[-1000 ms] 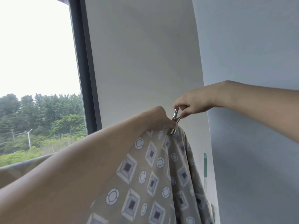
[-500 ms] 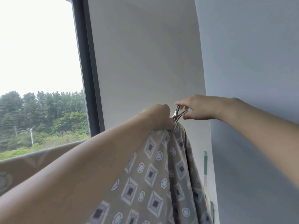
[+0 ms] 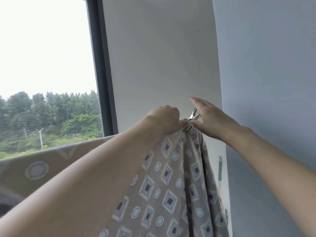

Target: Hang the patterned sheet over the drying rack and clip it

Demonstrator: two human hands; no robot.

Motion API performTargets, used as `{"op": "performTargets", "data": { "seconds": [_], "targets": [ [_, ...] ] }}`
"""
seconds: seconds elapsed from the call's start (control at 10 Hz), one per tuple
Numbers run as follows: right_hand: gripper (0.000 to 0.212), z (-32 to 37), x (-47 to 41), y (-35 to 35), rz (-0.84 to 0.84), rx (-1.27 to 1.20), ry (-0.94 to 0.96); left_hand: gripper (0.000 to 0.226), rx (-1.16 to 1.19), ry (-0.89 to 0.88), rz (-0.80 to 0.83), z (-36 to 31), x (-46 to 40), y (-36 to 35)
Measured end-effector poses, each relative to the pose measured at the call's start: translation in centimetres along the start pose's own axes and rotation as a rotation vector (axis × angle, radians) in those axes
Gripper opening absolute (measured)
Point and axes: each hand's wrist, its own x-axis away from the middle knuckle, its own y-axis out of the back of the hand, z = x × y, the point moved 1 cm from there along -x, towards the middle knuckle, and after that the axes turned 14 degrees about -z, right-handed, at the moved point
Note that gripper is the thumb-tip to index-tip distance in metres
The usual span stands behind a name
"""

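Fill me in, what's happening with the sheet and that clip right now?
A person is pegging the patterned sheet up near the wall. The left hand grips the bunched top of the sheet. The metal clip sits on that bunch, and the right hand is beside it with straight fingers, not pinching it. The rack itself is hidden.

Head camera faces forward, close behind both forearms.
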Motion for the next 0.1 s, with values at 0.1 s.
{"op": "performTargets", "data": {
  "seconds": [0.1],
  "targets": [
    [0.072,0.73,0.21,-0.05,-0.057,-0.032,0.003,0.046,0.025,0.007,-0.091,0.56,0.70,0.60]
  ]
}}
